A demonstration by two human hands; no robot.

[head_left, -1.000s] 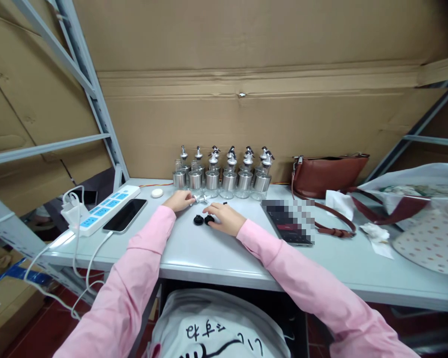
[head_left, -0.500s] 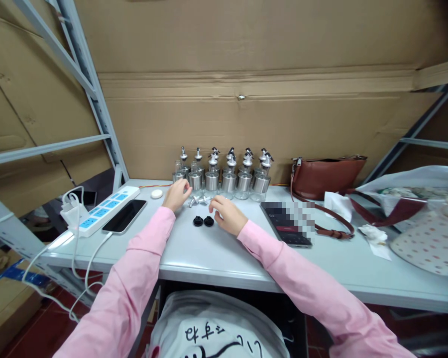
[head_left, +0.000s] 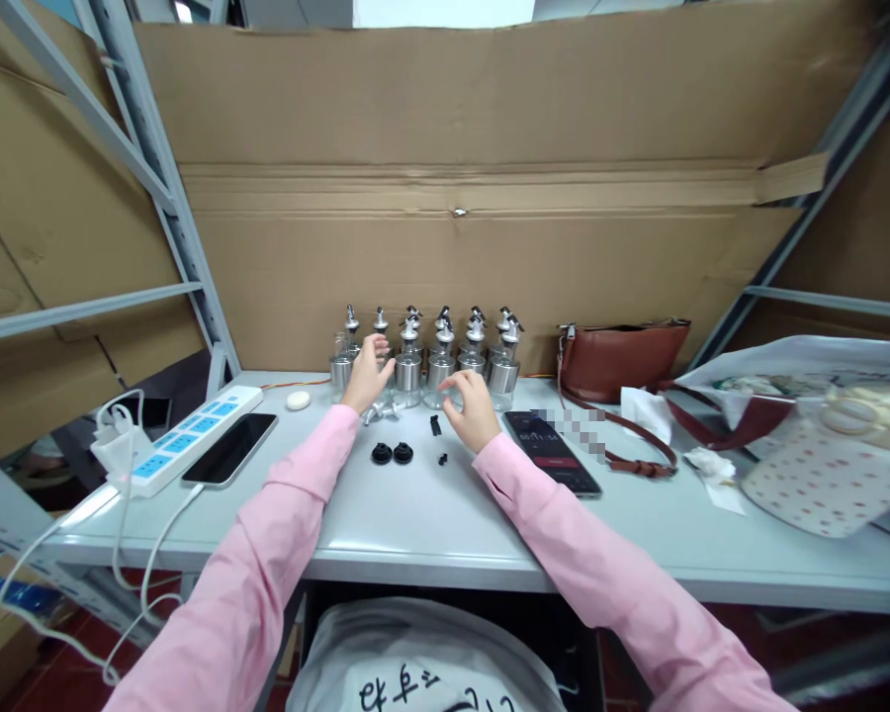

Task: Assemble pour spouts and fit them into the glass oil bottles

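My left hand point(head_left: 369, 376) is raised before the left end of a row of glass bottles with metal sleeves point(head_left: 407, 374), fingers apart and nothing visible in them. It partly hides a bottle behind it. Most bottles carry silver pour spouts; the front-left bottle point(head_left: 340, 366) has a bare neck. Silver spout pieces point(head_left: 384, 412) lie just below this hand. My right hand point(head_left: 473, 410) hovers over the table with curved, parted fingers, holding nothing I can see. Left of it lie a small black strip-like piece point(head_left: 435, 425) and a tinier black piece point(head_left: 443, 459). Two round black caps point(head_left: 393, 454) sit side by side between the hands.
A power strip point(head_left: 193, 440), a phone point(head_left: 231, 450) and a white disc point(head_left: 298, 400) are on the left. To the right lie another phone point(head_left: 553, 453), a brown handbag point(head_left: 623, 364), crumpled tissue point(head_left: 712, 465) and a plastic bag point(head_left: 808, 475). Cardboard point(head_left: 489, 267) walls the back.
My left hand has lifted off the spout pieces toward the bottles. My right hand has left the black caps and moved right, uncovering the small black pieces. The view has tilted up.
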